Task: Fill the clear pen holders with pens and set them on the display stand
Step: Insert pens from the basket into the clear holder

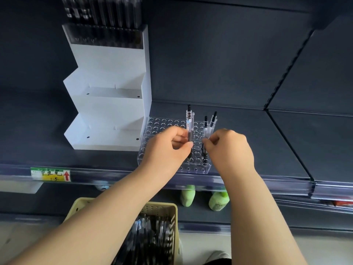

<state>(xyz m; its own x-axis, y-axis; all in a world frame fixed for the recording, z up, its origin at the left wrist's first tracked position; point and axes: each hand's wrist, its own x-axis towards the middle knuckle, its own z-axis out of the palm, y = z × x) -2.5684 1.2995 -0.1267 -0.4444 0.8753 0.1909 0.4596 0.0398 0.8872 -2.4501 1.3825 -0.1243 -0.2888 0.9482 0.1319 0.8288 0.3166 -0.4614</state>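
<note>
I'm watching both hands working over the holder, which is sitting flat on the dark shelf, just beside the right foot of the white stand. The left hand is pinching one pen between thumb and fingers, holding it upright with its black clicker pointing up and its tip dipping into the grid of holes toward the holder's right side; I cannot tell whether it is seated in a hole. The right hand is gripping two pens in curled fingers, just beside the first pen, clickers up and leaning slightly right, their dark lower ends reaching down to the holder's right-hand rows. The two hands are hovering close together, almost touching. Up on the stand, a full holder is occupying the top step, packed with dark pens. Below the shelf edge, a beige basket is holding a heap of loose pens, partly under the left forearm. A green and yellow label is sitting in the shelf's front rail at left, and two green bottles are standing on the lower shelf.
</note>
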